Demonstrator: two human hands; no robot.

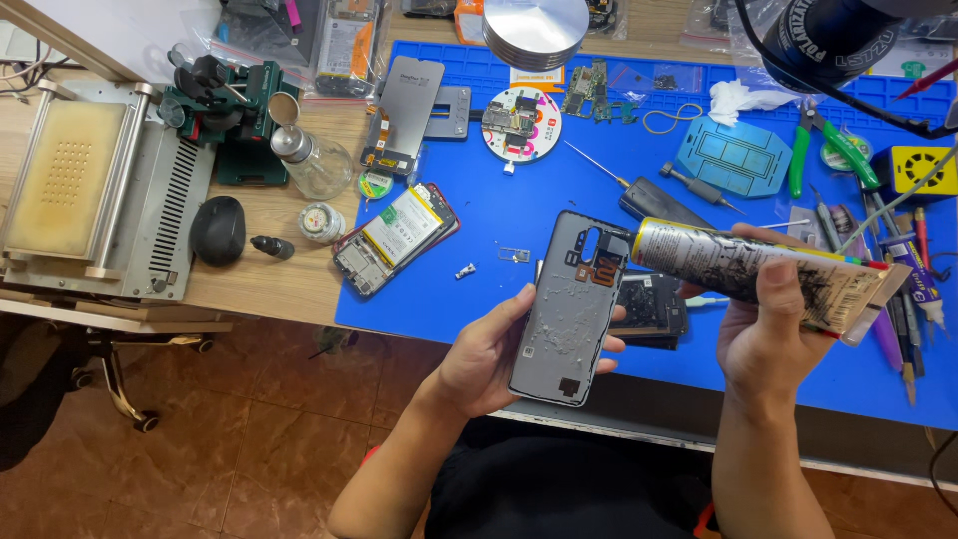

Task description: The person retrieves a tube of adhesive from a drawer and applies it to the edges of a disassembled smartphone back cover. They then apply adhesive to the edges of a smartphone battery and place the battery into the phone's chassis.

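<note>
My left hand (486, 351) holds a grey phone back cover (567, 304) upright, inner side up, with blobs of clear glue on it. My right hand (766, 324) grips a squeezed metal glue tube (758, 268), its nozzle end pointing left at the cover's upper right edge. Both hands hover over the front edge of a blue work mat (479, 289). An opened phone with its battery showing (396, 238) lies on the mat's left edge.
A dark phone part (649, 304) lies under the cover. Green-handled pliers (828, 145), tweezers and pens crowd the right side. A glass bottle (311, 158), a black mouse (219, 230) and a grey heating machine (100, 190) sit on the left.
</note>
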